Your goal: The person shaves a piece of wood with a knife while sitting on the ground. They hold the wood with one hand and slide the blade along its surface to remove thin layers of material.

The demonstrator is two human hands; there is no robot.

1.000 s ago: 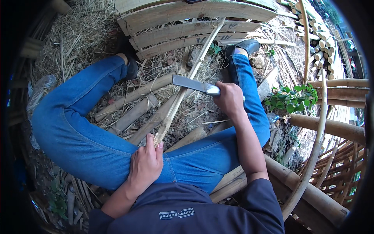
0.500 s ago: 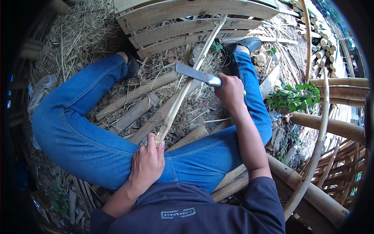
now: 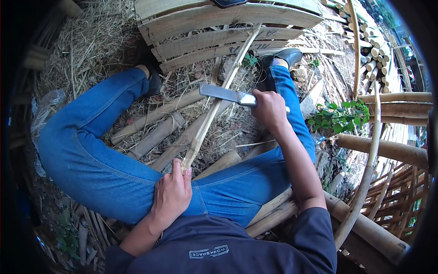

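A long pale bamboo strip [image 3: 204,129] runs from my lap away toward a wooden slatted crate [image 3: 191,21], its far end against the slats. My left hand [image 3: 172,192] is closed round the strip's near end, resting by my thigh; frayed fibres show at the fingertips. In my right hand [image 3: 270,109] is a knife [image 3: 223,94] with a broad, square-ended metal blade, gripped by its handle. The blade lies across the strip at about mid-length. Most of the handle is hidden in my fist.
Bamboo pieces [image 3: 150,138] lie on the straw-strewn ground between my legs. Green leaves [image 3: 340,117] grow right of my knee. Bamboo poles [image 3: 378,146] stand and lie at the right, with a stack of cut bamboo [image 3: 375,55] at the far right. A dark flat object [image 3: 229,2] sits on the crate.
The knife and my right hand have moved slightly nearer and left along the strip. My left hand keeps its hold. The whole view has shifted a little, showing the dark object on the crate.
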